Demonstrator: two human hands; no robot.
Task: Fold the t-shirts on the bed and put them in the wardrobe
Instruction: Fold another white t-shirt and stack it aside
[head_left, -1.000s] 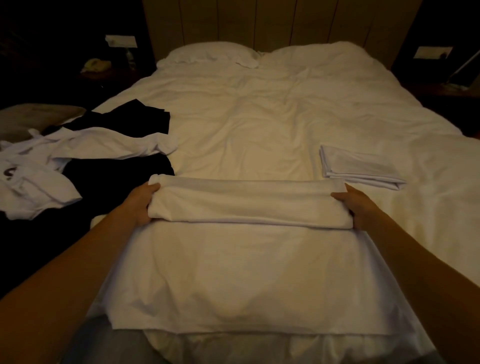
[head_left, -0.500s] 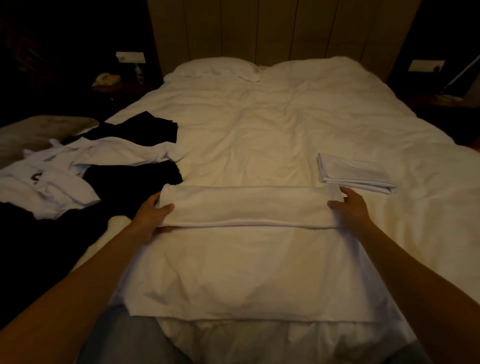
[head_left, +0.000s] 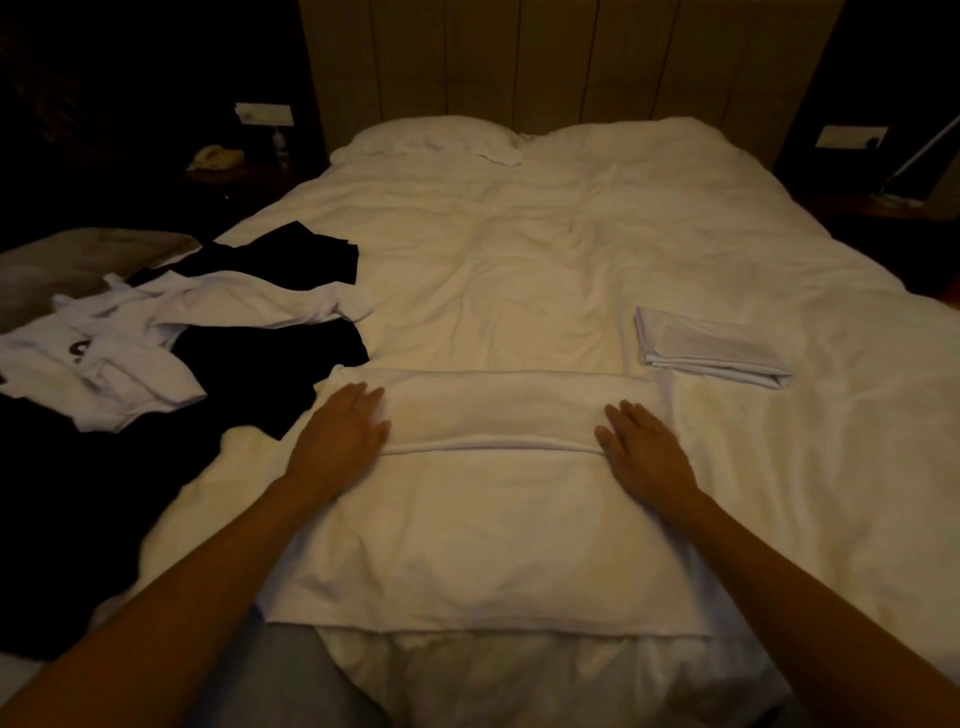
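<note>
Both hands, left hand and right hand, have released the white t-shirt and now press flat, fingers straight, on its fold.

Shirt print part hidden, lamp cut off right

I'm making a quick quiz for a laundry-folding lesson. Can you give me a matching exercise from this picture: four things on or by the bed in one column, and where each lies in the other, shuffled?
Things
1. white t-shirt being folded
2. folded white t-shirt
3. unfolded white t-shirt
4. pillow

Places
A. at the head of the bed, by the headboard
B. on dark clothes at the left side
C. under the left hand and right hand, at the near edge
D. alone on the right, past the right hand

Pairs: 1-C, 2-D, 3-B, 4-A
</note>
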